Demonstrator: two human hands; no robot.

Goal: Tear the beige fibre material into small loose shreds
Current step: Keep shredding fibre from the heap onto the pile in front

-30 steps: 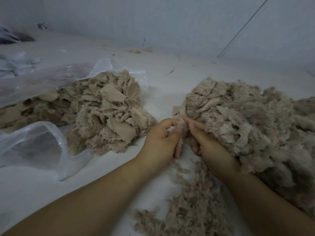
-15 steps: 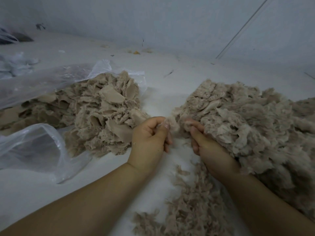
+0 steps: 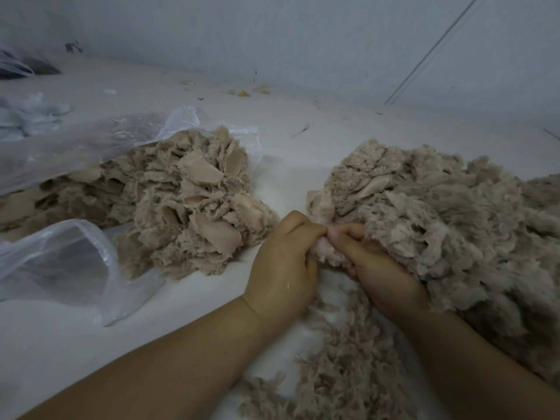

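Note:
My left hand [image 3: 283, 268] and my right hand [image 3: 375, 268] meet at the centre, fingers curled round one beige fibre clump [image 3: 325, 253] held between them. A large fluffy pile of torn fibre [image 3: 439, 225] lies against my right hand and runs off to the right. On the left sits a coarser pile of flat beige fibre pieces [image 3: 188, 204], partly inside a clear plastic bag [image 3: 75, 147]. Loose small shreds [image 3: 345, 365] are strewn on the white surface between my forearms.
A second clear plastic bag [image 3: 60, 262] lies open at the near left. White crumpled material [image 3: 30, 113] sits at the far left. A grey wall [image 3: 303, 40] bounds the white surface [image 3: 75, 344] at the back, with small scraps [image 3: 242, 93] along its foot.
My hands were apart half a second ago, each pinching a bit of fibre. They have come back together and now grip one clump between them.

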